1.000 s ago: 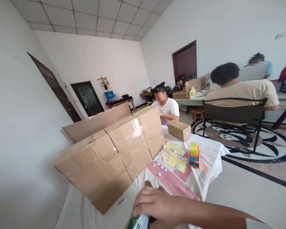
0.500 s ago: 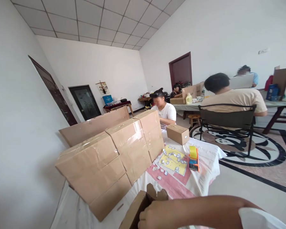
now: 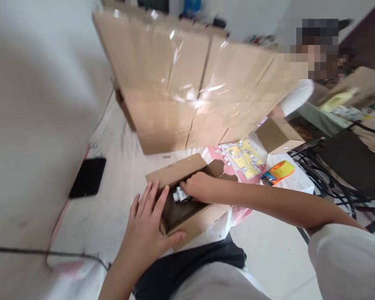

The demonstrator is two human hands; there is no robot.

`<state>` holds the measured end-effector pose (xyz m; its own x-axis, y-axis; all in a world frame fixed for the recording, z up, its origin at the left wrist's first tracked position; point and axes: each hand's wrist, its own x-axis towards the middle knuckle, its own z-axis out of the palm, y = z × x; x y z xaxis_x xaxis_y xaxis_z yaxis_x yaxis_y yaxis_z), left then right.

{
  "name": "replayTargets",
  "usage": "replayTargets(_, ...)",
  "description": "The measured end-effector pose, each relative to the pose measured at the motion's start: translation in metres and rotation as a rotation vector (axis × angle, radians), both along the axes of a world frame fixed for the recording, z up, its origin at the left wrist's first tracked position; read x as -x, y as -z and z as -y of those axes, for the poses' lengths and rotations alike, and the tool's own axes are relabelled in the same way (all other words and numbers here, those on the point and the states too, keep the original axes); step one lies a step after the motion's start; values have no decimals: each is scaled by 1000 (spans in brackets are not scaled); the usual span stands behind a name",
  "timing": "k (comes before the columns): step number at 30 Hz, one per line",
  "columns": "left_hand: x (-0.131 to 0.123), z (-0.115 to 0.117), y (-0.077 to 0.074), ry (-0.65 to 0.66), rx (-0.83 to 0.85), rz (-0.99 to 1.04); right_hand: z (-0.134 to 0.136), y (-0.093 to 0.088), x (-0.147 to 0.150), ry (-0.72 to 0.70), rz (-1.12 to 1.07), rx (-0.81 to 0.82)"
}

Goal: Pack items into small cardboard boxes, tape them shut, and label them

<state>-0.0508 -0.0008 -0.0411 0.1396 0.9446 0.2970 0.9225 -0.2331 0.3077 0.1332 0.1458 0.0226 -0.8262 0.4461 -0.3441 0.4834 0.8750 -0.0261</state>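
A small open cardboard box (image 3: 187, 223) sits on the white-covered table (image 3: 118, 196) right in front of me. My left hand (image 3: 146, 229) grips the box's near left corner, fingers spread over its rim and thumb along its side. My right hand (image 3: 198, 188) reaches into the box with fingers closed on a small tube-like item (image 3: 180, 194) with a white end. The rest of the box's inside is dark and hard to make out.
A wall of taped cardboard boxes (image 3: 187, 83) stands behind the open box. A black phone (image 3: 88, 177) lies at the left. Yellow sheets with small white pieces (image 3: 245, 156), an orange tape dispenser (image 3: 276, 172) and a small closed box (image 3: 278, 134) lie at the right. Another person (image 3: 300, 96) sits beyond.
The view has swung down from the room to the table. My right hand has gone into the open box with the small item, and my left hand has come into view on the box.
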Motion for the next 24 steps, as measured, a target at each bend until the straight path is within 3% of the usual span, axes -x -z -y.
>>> replayTargets(3,-2,0,-5,-47,42,116,-7,2,7,-147,208,-8)
replayTargets(9,1,1,-2,-50,112,270,-5,11,21,-197,345,33)
replayTargets(19,-5,1,-6,-40,153,303,2,48,33,-223,292,3)
replayTargets(21,-5,0,-5,-36,150,321,3,43,33,-193,275,8)
replayTargets(24,-4,2,2,-79,97,368,6,14,18,-128,138,4)
